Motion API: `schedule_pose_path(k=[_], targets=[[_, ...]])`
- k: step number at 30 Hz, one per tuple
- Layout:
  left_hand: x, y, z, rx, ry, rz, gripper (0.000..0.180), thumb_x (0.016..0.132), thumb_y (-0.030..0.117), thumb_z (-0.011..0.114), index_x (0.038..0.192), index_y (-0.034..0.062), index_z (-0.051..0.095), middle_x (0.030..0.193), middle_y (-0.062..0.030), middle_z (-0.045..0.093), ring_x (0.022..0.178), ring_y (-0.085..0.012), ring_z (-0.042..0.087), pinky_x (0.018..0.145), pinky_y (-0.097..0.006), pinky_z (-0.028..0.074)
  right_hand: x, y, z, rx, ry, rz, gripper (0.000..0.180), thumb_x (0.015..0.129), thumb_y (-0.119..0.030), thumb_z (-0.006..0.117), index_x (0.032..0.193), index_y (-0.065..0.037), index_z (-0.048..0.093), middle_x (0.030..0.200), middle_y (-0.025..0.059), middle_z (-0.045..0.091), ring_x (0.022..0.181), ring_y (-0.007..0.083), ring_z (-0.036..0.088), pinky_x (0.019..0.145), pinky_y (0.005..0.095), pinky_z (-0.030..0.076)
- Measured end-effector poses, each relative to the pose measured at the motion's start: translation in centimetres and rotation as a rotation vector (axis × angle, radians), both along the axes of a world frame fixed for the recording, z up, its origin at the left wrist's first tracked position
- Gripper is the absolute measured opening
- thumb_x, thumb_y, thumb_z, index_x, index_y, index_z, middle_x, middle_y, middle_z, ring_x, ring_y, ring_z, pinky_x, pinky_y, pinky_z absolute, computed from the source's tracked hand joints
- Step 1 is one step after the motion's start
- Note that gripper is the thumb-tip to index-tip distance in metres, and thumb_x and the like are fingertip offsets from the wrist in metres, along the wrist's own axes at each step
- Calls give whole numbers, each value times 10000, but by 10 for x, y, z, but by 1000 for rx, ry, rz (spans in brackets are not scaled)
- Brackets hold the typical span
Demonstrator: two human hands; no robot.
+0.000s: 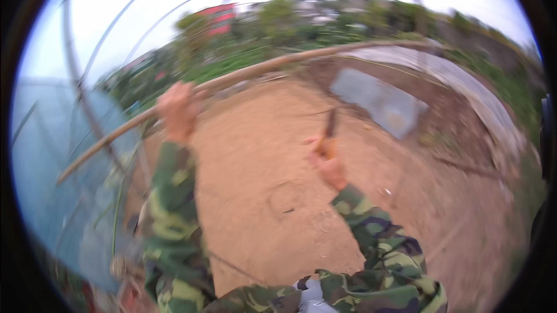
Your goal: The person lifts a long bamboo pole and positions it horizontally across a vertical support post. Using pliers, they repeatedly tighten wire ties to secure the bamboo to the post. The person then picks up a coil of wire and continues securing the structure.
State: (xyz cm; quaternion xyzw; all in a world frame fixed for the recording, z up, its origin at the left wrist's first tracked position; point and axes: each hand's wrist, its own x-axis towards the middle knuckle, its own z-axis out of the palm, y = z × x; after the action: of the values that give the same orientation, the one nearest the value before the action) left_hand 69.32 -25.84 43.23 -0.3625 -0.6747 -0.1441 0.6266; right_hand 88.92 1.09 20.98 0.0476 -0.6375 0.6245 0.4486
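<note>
My left hand [178, 111] is raised and closed around a long bamboo pole [261, 68]. The pole slants from the lower left up across the view to the far right. Out in front of me, over the bare ground, my right hand [329, 169] grips an orange-handled tool with a dark blade [331, 124] pointing up and away. Motion blur hides the tool's exact kind. It is apart from the pole.
Tan bare soil [249, 156] spreads below my arms. A grey-blue flat sheet [380, 101] lies on darker earth at right, near a curved strip of whitish plastic film [464, 78]. Bluish sheeting [52, 156] and thin bent rods stand at left.
</note>
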Motion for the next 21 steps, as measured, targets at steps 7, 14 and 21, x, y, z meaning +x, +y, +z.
schedule_pose_path(k=[7, 14, 21], targets=[[58, -34, -75, 32, 97, -160, 348, 750, 401, 807, 758, 112, 615, 768, -66, 561, 749, -274, 584, 673, -440, 403, 29, -35, 60, 324, 265, -81, 341, 995, -81, 622, 1321, -23, 541, 1264, 79, 612, 826, 110, 673, 637, 208, 465], [77, -57, -54, 48, 90, -136, 355, 724, 406, 821, 765, 123, 611, 776, -51, 548, 737, -252, 569, 681, -421, 396, -24, -37, 106, 158, 327, -157, 247, 1010, -182, 656, 1189, -37, 567, 1071, 41, 652, 803, 110, 680, 665, 206, 477], [85, -47, -67, 58, 29, -177, 350, 707, 386, 835, 780, 111, 630, 796, -48, 565, 778, -250, 573, 706, -421, 406, -22, -52, 117, 150, 278, -335, 176, 985, -138, 687, 1059, -32, 567, 1082, 65, 655, 892, 144, 685, 823, 269, 553]])
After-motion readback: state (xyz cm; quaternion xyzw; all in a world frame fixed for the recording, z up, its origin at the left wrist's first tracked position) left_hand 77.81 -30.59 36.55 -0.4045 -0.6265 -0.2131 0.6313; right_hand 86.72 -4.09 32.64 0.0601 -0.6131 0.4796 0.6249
